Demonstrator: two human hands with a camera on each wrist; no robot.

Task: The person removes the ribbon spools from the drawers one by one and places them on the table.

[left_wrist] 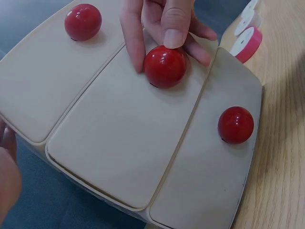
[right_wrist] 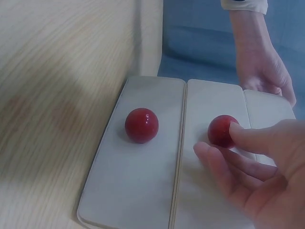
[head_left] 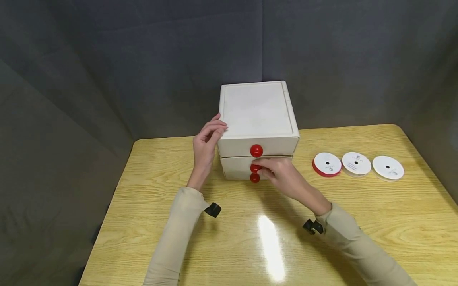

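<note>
A white box of three drawers [head_left: 257, 109] stands at the back of the table, each front bearing a round red knob. My right hand [head_left: 280, 174] has thumb and fingertips around the middle drawer's knob [left_wrist: 165, 67], pinching it. Above it is the top knob [head_left: 256, 150]; below, the bottom knob [right_wrist: 141, 125]. All drawer fronts sit closed against the cabinet in the wrist views. At the box's upper left front edge, my left hand [head_left: 208, 141] rests with its fingertips on the side and top. Only part of that hand shows at the edge of the left wrist view.
Three ribbon spools lie in a row to the right of the box: a red one [head_left: 327, 164], then two pale ones, the middle spool [head_left: 356, 164] and the far right spool [head_left: 388, 168]. A dark grey curtain [head_left: 171, 71] hangs behind the wooden table [head_left: 243, 246].
</note>
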